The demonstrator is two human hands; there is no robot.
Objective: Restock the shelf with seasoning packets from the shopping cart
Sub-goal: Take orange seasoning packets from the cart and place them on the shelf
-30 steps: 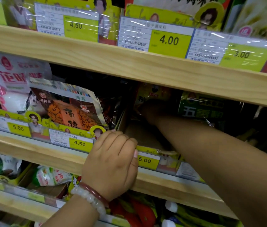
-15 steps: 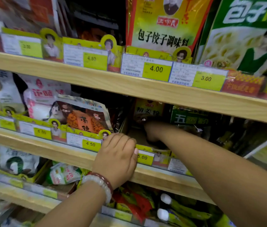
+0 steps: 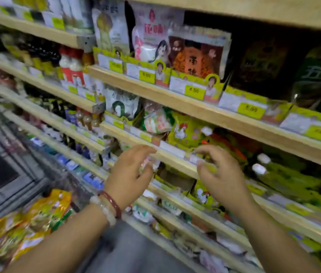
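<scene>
Yellow seasoning packets (image 3: 27, 223) wait in the cart while both hands, left hand (image 3: 130, 174) and right hand (image 3: 221, 179), hover empty with fingers loosely spread at the shelf (image 3: 175, 161) edge, likely free to fetch more.

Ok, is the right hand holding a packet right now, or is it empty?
Empty. The right hand hovers in front of the wooden shelf edge, fingers loosely curled with nothing between them. The frame is motion-blurred, but no packet shows.
</scene>
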